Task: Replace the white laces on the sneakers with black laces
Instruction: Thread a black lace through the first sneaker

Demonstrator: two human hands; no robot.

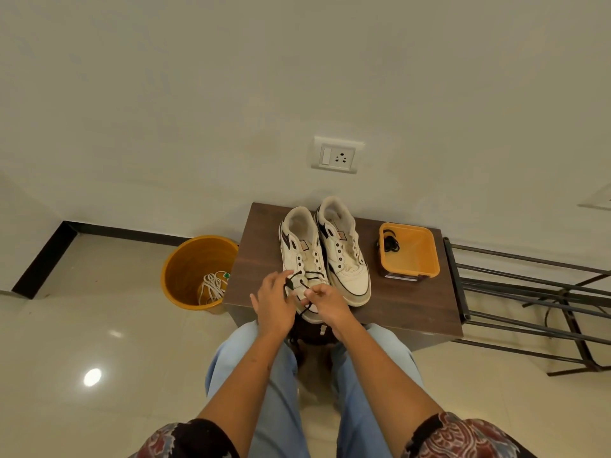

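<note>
The left hand (276, 297) is pinching a black lace (299, 281) with curled fingers over the left sneaker (302, 256) on the dark wood-grain table (413, 305). The right hand (325, 300) is pinching the same thin cord near the toe. White laces (213, 287) are lying tangled in the round orange bucket (185, 269).

White sneakers (325, 249), black trim; black lace (305, 276); orange bucket (195, 269); orange tray (410, 251); dark-brown wood-grain table (413, 302).
</note>
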